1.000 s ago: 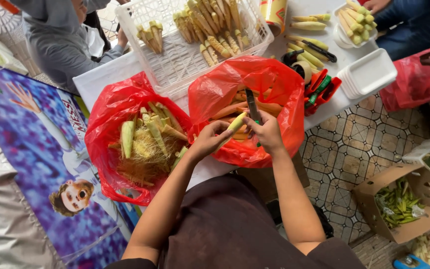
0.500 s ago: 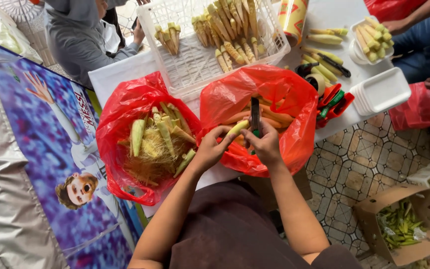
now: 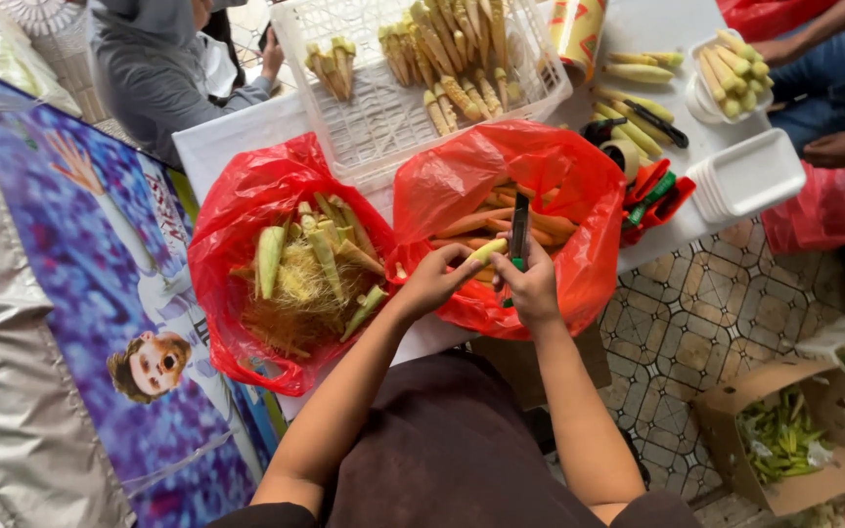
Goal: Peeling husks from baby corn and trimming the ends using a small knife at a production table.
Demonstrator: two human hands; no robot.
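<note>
Both hands have drawn a little closer to the body since the earlier frames, and the view has tipped so more of the table shows. Left hand point(image 3: 434, 279) pinches a small pale ear of baby corn point(image 3: 488, 251) at its butt end, fingers curled round it; right hand point(image 3: 530, 284) is closed on the handle of a dark-bladed knife point(image 3: 519, 227), blade pointing away over the mouth of the right red bag point(image 3: 540, 176). To do this trimming well, I judge the blade should run away from the left thumb, the ear held steady low over that bag so the cut ends fall in.

Beside it, at the table's near left corner, a second red bag point(image 3: 237, 235) holds green husks and silk. Behind both sits a white basket point(image 3: 383, 117) of peeled ears. Foam trays point(image 3: 750, 176) are stacked at the table's right edge. Patterned floor tiles point(image 3: 706, 313) lie below, with a cardboard box point(image 3: 784, 440) of husks.
</note>
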